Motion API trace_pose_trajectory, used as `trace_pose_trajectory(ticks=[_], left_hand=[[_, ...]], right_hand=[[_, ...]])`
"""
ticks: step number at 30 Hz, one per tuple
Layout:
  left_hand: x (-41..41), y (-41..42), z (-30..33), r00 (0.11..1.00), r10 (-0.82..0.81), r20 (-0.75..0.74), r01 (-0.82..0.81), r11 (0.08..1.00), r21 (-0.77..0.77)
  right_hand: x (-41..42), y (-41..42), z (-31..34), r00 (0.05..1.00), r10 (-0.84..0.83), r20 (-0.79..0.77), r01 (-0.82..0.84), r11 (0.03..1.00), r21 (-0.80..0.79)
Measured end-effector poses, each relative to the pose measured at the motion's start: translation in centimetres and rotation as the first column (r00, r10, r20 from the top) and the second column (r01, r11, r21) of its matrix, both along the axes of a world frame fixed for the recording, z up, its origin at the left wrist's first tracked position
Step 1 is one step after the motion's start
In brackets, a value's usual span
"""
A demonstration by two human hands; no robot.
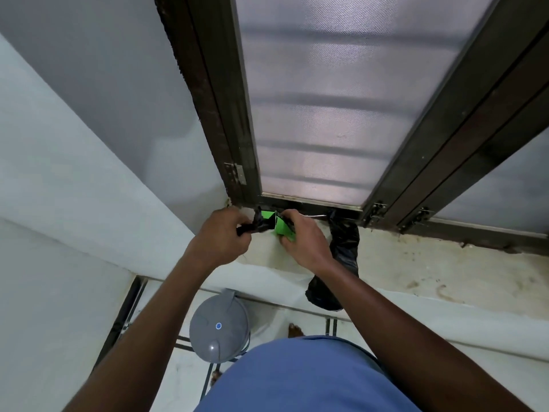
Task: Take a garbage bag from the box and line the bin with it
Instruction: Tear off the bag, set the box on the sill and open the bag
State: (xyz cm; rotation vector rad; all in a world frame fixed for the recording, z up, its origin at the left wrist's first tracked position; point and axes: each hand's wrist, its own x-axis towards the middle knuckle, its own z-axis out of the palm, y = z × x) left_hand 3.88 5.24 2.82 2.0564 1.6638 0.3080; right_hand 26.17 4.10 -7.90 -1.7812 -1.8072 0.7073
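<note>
Left grip [222, 233] closed on black bag [252, 226]; right grip [303, 236] closed round green box [282, 226], above window ledge [445, 263].

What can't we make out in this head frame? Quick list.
- Green box: mostly covered by the right hand; print too small to read.
- Bag in the left hand: only a bunched black end shows between the fingers and the box.
- Bin: seen from above with lid shut, so the inside and any liner are hidden.
- Second black bag on the sill: the right forearm crosses its lower part.
</note>
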Motion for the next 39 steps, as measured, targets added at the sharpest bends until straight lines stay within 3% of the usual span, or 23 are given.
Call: trace_pose_trajectory(ticks=[3,8,14,18,21,24,26,29,35,37,39], left_hand=[[0.8,1.1,0.6,0.991,-0.103,-0.088,0.107,0.993,0.043],[2.2,1.8,0.1,0.988,-0.095,0.124,0.081,0.991,0.108],[2.3,1.9,-1.5,0.995,-0.077,0.062,0.069,0.991,0.113],[2.9,1.6,-2.5,0.952,0.051,0.301,-0.065,0.997,0.039],[2.8,1.4,-3.3,0.963,0.168,0.209,-0.203,0.966,0.158],[2.5,1.4,-4.0,0.937,0.311,0.158,-0.303,0.950,-0.077],[2.3,1.5,-4.3,0.886,0.358,0.296,-0.307,0.929,-0.205],[2.3,1.2,-4.0,0.873,0.284,0.395,-0.263,0.959,-0.109],[3.5,1.2,-4.1,0.911,0.181,0.371,-0.187,0.982,-0.020],[4.0,1.5,-4.1,0.874,0.235,0.426,-0.260,0.966,0.002],[4.3,1.7,-3.7,0.779,0.328,0.534,-0.362,0.931,-0.045]], right_hand=[[-0.3,-0.1,0.1,1.000,0.013,0.021,-0.013,1.000,-0.002],[-0.6,0.0,0.5,1.000,-0.007,0.024,0.008,1.000,-0.025],[-0.8,0.0,0.6,0.999,-0.025,0.031,0.025,0.999,-0.028],[-1.1,0.1,0.5,0.999,-0.050,0.001,0.050,0.998,-0.025],[-0.9,0.1,0.4,0.998,-0.064,-0.011,0.064,0.997,-0.030],[-0.9,0.0,0.3,0.998,-0.063,-0.011,0.063,0.997,-0.033],[-0.8,-0.1,0.2,0.998,-0.070,-0.009,0.070,0.997,-0.040],[-0.8,-0.1,0.3,0.997,-0.077,-0.007,0.076,0.996,-0.042],[-0.9,0.0,0.5,0.996,-0.088,-0.011,0.087,0.996,-0.017],[-0.8,0.0,0.5,0.996,-0.089,-0.006,0.088,0.996,-0.024],[-0.6,-0.1,0.5,0.997,-0.083,-0.001,0.082,0.996,-0.042]])
